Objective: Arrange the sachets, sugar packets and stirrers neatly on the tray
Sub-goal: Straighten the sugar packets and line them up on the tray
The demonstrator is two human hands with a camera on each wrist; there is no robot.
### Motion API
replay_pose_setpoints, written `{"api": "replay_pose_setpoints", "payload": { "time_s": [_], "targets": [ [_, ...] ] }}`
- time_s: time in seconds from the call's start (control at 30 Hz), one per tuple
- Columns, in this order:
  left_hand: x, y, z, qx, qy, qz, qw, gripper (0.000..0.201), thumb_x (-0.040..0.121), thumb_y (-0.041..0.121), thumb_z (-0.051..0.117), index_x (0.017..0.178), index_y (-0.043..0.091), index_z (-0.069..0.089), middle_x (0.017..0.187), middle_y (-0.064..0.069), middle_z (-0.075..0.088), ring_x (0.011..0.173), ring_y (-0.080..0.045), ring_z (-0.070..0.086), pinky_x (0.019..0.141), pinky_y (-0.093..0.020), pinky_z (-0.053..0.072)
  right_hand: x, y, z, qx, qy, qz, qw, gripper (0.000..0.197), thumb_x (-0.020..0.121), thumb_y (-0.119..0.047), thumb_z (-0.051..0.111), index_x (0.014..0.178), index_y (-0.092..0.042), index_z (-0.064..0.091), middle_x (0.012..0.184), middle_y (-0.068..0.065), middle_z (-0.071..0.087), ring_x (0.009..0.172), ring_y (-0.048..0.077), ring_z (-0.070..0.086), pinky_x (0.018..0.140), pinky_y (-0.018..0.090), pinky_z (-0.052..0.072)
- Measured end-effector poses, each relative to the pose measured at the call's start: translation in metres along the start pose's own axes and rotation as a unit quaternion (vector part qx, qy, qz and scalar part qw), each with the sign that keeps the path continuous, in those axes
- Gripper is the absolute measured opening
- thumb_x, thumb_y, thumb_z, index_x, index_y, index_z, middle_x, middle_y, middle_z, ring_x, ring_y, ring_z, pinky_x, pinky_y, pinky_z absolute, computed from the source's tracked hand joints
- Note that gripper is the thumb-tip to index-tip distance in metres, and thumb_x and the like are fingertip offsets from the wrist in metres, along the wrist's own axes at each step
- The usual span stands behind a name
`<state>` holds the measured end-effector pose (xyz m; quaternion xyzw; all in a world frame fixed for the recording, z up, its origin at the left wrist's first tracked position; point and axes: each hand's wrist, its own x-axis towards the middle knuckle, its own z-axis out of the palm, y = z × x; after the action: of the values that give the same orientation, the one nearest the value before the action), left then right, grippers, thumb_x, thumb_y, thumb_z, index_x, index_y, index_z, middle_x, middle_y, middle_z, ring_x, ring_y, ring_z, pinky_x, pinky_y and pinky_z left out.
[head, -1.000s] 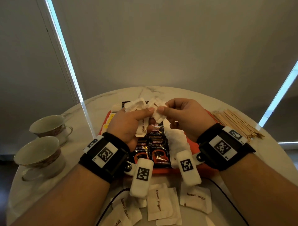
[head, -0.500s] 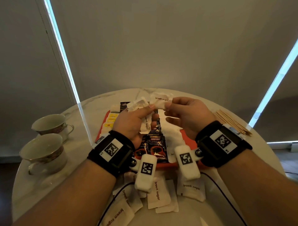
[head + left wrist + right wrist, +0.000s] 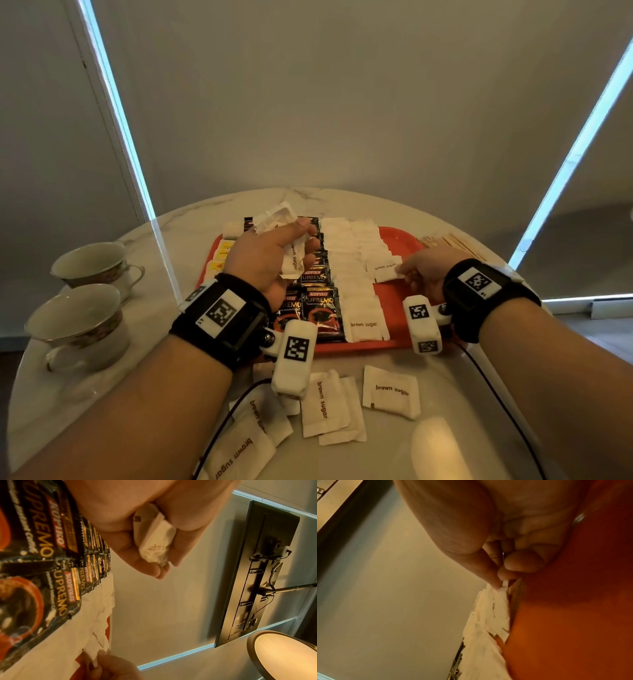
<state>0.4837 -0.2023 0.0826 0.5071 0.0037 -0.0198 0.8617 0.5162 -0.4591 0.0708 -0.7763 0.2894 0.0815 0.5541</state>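
An orange tray (image 3: pixel 399 298) on the round marble table carries columns of black coffee sachets (image 3: pixel 320 310), white brown-sugar packets (image 3: pixel 356 277) and yellow sachets (image 3: pixel 222 251). My left hand (image 3: pixel 267 253) hovers over the tray's left part and grips a small bunch of white sugar packets (image 3: pixel 289 246), also seen crumpled between its fingers as the same packets (image 3: pixel 154 543). My right hand (image 3: pixel 424 270) is low on the tray's right part and pinches the edge of one sugar packet (image 3: pixel 383 269) lying at the end of the second white column, the pinched packet (image 3: pixel 502 588).
Several loose brown-sugar packets (image 3: pixel 390 390) lie on the table in front of the tray. Wooden stirrers (image 3: pixel 448 241) are piled to the tray's right. Two teacups (image 3: pixel 75 325) stand at the left. A black cable (image 3: pixel 219 425) runs under my left wrist.
My right hand took one packet from the bunch near my left hand, carried it right and down, and now holds it on the tray. The left hand stayed over the tray with its bunch.
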Motion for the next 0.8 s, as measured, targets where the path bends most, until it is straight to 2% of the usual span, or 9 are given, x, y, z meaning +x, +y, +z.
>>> {"api": "replay_pose_setpoints", "payload": {
  "time_s": [0.1,0.27,0.33,0.43,0.53,0.63,0.8],
  "targets": [
    [0.001,0.001,-0.001,0.002,0.000,0.002,1.000,0.007,0.095,0.013,0.072,0.098,0.007,0.071,0.084,-0.007,0.075,0.070,-0.016,0.072,0.053,-0.026,0.056,-0.002,-0.004,0.002,-0.033,0.000,0.005,0.999,0.006,0.089,-0.001,0.071,0.095,0.000,0.069,0.064,0.008,0.062,0.056,0.016,0.055,0.053,0.025,0.046],
    [0.003,0.000,-0.002,0.010,0.006,0.001,1.000,0.007,0.095,0.013,0.072,0.100,0.007,0.071,0.087,-0.007,0.075,0.072,-0.016,0.073,0.053,-0.026,0.056,-0.002,-0.007,0.002,-0.076,0.014,0.002,0.997,0.009,0.087,-0.008,0.076,0.088,-0.004,0.069,0.064,0.005,0.062,0.059,0.016,0.054,0.069,0.029,0.049],
    [0.002,0.000,-0.001,0.009,0.007,0.001,1.000,0.007,0.095,0.012,0.072,0.099,0.007,0.071,0.086,-0.007,0.075,0.070,-0.016,0.072,0.052,-0.026,0.057,-0.004,-0.008,0.002,-0.091,0.019,0.004,0.996,0.013,0.085,-0.012,0.079,0.085,-0.008,0.067,0.061,0.003,0.058,0.057,0.016,0.051,0.069,0.029,0.047],
    [0.001,0.002,-0.001,0.007,0.006,0.000,1.000,0.008,0.095,0.013,0.071,0.101,0.007,0.070,0.087,-0.008,0.074,0.070,-0.016,0.072,0.052,-0.026,0.057,-0.004,-0.008,0.002,-0.081,0.024,0.000,0.996,0.016,0.086,-0.017,0.078,0.092,-0.006,0.068,0.061,0.003,0.056,0.055,0.015,0.048,0.061,0.027,0.044],
    [0.000,0.003,0.000,0.005,0.002,-0.010,1.000,0.017,0.096,0.015,0.070,0.109,0.003,0.069,0.086,-0.010,0.072,0.066,-0.016,0.071,0.051,-0.025,0.056,-0.002,-0.007,0.006,-0.052,0.023,-0.031,0.998,0.021,0.089,-0.020,0.075,0.101,-0.003,0.070,0.069,0.008,0.062,0.063,0.020,0.054,0.071,0.032,0.047],
    [-0.001,0.004,0.003,0.008,0.001,-0.027,1.000,0.026,0.098,0.018,0.068,0.118,0.002,0.067,0.082,-0.011,0.072,0.061,-0.016,0.069,0.049,-0.025,0.056,-0.011,-0.008,0.013,-0.019,-0.031,-0.024,0.999,0.016,0.097,-0.016,0.066,0.100,-0.001,0.069,0.075,0.009,0.067,0.062,0.017,0.057,0.062,0.027,0.048],
    [-0.004,0.005,0.005,-0.004,-0.006,-0.066,0.998,0.018,0.102,0.023,0.062,0.109,0.007,0.065,0.081,-0.012,0.072,0.059,-0.019,0.066,0.046,-0.025,0.053,-0.016,-0.011,0.016,-0.015,-0.072,-0.016,0.997,0.021,0.100,-0.016,0.059,0.104,0.001,0.071,0.094,0.014,0.074,0.066,0.017,0.060,0.064,0.026,0.049]
  ]
}}
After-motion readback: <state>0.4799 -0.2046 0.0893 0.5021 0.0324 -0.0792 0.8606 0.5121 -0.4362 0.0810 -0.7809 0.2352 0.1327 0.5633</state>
